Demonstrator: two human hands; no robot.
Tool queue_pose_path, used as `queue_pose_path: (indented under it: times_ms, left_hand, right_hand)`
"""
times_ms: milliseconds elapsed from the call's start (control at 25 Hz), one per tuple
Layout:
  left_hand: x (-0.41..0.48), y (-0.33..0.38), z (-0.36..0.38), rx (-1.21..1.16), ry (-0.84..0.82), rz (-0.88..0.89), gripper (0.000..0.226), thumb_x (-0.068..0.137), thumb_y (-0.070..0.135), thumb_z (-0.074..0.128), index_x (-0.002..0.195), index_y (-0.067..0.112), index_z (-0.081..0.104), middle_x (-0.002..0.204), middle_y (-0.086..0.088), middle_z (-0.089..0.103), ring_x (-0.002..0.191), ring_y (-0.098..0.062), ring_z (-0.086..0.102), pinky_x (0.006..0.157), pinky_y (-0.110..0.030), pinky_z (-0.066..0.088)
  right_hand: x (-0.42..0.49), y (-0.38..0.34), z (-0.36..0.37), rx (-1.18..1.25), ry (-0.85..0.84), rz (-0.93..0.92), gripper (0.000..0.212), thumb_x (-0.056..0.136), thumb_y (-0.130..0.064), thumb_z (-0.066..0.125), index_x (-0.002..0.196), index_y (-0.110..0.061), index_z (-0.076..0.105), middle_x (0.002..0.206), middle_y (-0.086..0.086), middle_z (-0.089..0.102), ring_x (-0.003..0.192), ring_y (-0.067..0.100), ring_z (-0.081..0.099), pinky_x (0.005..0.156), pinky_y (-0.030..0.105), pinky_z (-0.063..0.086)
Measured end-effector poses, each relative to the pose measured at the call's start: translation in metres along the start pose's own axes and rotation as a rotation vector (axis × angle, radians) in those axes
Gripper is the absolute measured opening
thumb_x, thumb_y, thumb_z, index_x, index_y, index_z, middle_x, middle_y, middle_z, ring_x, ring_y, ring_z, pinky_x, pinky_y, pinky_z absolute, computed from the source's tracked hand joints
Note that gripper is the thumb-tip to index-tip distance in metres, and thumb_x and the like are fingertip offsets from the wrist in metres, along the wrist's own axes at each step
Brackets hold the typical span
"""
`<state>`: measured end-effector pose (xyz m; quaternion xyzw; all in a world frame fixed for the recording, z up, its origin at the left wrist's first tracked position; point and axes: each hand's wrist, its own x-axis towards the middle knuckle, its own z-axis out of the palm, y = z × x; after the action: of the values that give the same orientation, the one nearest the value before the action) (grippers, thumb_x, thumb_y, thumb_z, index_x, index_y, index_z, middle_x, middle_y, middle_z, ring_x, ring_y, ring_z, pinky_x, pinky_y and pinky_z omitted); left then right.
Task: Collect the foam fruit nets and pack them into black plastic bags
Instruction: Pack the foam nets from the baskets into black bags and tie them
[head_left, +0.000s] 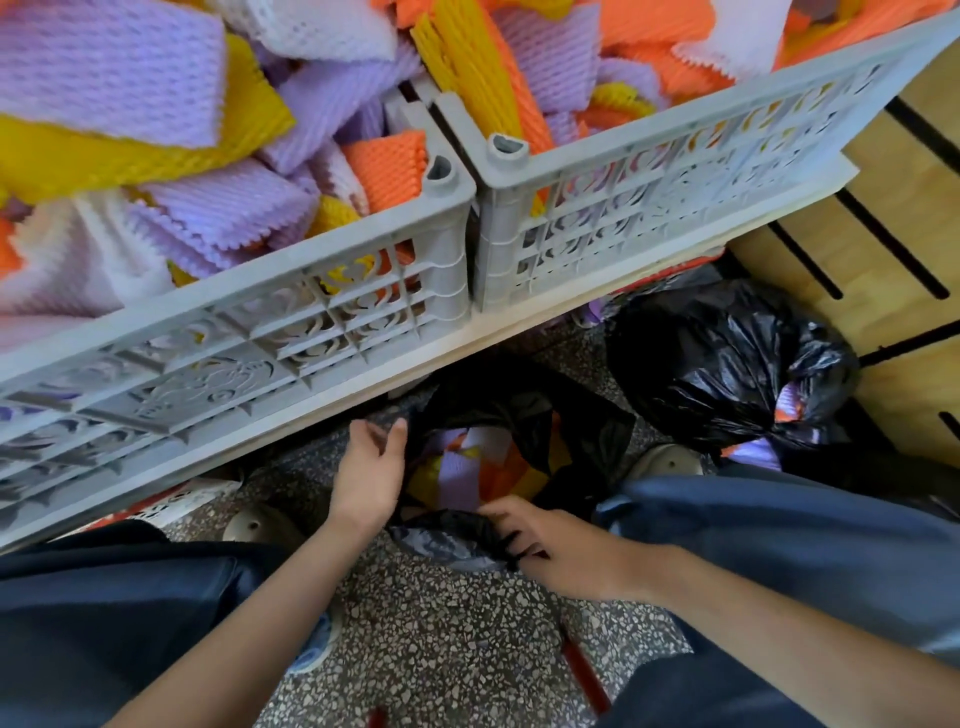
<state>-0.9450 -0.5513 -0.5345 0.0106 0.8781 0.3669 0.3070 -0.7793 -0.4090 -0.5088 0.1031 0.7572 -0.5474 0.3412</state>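
Foam fruit nets, purple, orange and yellow, lay inside the open black bag on the terrazzo floor between the person's knees, just below centre. The right hand gripped the bag's near rim at 6 o'clock, fingers curled into bunched plastic. The left hand hung half open at the 9 o'clock rim, holding nothing I could see. With one side slack, the mouth would likely sag shut and the light nets spill onto the floor. At 10 o'clock the left grey crate was heaped with nets, as was the right grey crate at 1 o'clock. A stuffed second black bag sat at 3 o'clock, nets showing at its mouth.
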Motion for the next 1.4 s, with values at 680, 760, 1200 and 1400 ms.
queue_pose_path:
  times_ms: [680, 760, 1200, 1400]
  left_hand:
    - [-0.098, -0.018, -0.052, -0.829, -0.151, -0.132, 0.025, 0.101, 0.01, 0.039, 0.078, 0.011, 0.047, 0.062, -0.003, 0.051, 0.061, -0.018, 0.061, 0.076, -0.035, 0.05]
    - [-0.104, -0.014, -0.059, -0.831, -0.16, -0.128, 0.024, 0.101, 0.012, 0.039, 0.078, 0.01, 0.048, 0.06, -0.003, 0.047, 0.054, -0.018, 0.057, 0.071, -0.037, 0.054]
    - [-0.059, -0.062, -0.092, -0.186, 0.107, 0.157, 0.015, 0.091, 0.021, 0.059, 0.077, 0.017, 0.062, 0.055, 0.01, 0.05, 0.055, -0.01, 0.044, 0.057, -0.027, 0.035]
    - [-0.039, -0.075, -0.124, 0.369, 0.223, 0.143, 0.013, 0.092, 0.033, 0.057, 0.08, 0.027, 0.057, 0.076, -0.003, 0.064, 0.077, -0.024, 0.06, 0.068, -0.034, 0.042]
  right_hand:
    - [0.036, -0.005, 0.014, -0.44, 0.872, 0.1, 0.062, 0.094, -0.032, 0.054, 0.141, 0.0, 0.029, 0.144, 0.014, 0.034, 0.137, 0.024, 0.028, 0.115, 0.031, 0.022]
    - [0.056, 0.021, 0.007, -0.622, 0.665, 0.394, 0.085, 0.091, -0.046, 0.053, 0.147, 0.002, 0.009, 0.154, 0.016, 0.015, 0.144, 0.028, 0.012, 0.118, 0.038, 0.012]
    - [0.022, -0.029, -0.013, 0.006, 0.591, -0.028, 0.016, 0.088, -0.015, 0.063, 0.078, -0.023, 0.055, 0.062, -0.002, 0.064, 0.043, 0.007, 0.056, 0.054, 0.024, 0.049]
    - [-0.017, -0.031, -0.047, -0.087, 0.773, 0.006, 0.025, 0.095, -0.017, 0.053, 0.072, -0.008, 0.058, 0.057, 0.004, 0.062, 0.037, 0.009, 0.051, 0.046, 0.016, 0.043]
